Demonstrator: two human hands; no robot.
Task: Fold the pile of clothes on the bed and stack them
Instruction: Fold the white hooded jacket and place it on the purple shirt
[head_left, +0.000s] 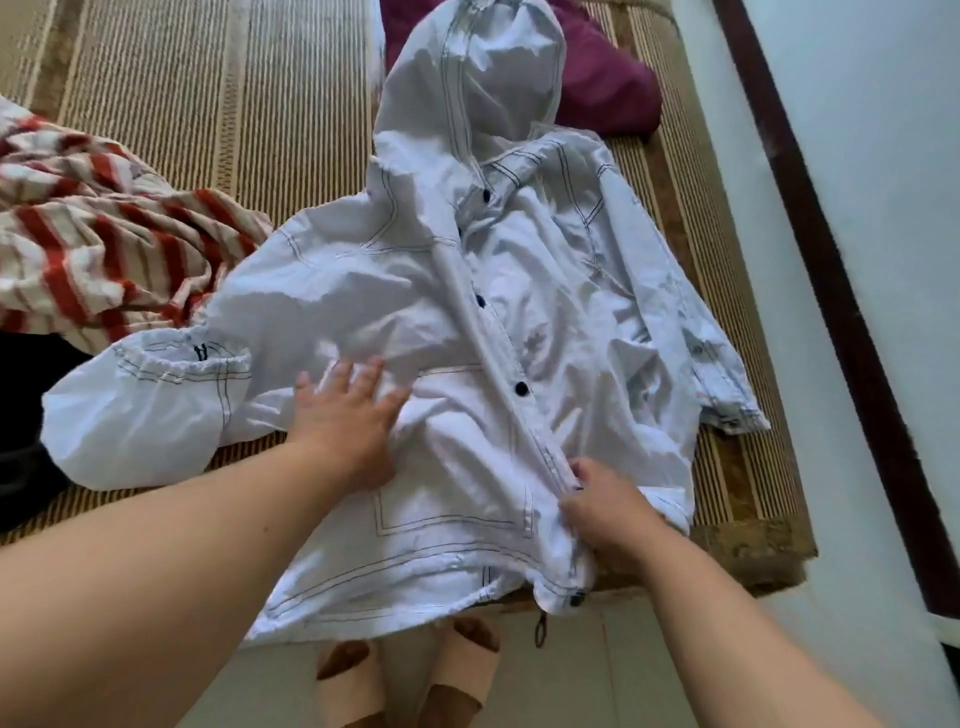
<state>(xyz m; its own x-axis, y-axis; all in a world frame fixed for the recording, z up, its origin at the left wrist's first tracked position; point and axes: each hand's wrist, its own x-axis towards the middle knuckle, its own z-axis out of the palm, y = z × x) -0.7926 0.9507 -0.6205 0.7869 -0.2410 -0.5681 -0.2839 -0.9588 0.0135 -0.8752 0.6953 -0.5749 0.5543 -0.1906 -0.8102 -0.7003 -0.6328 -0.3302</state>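
A white hooded jacket with dark snap buttons lies front-up on the bed, hood pointing away, its hem hanging over the near edge. My left hand presses flat with spread fingers on the jacket's left front panel. My right hand pinches the button placket near the hem. A red-and-white striped garment lies crumpled at the left. A maroon garment sits behind the hood.
The bed is covered by a striped woven mat, with its right edge near a white wall and a dark wooden strip. A dark item lies at the far left. My slippered feet stand on the tiled floor.
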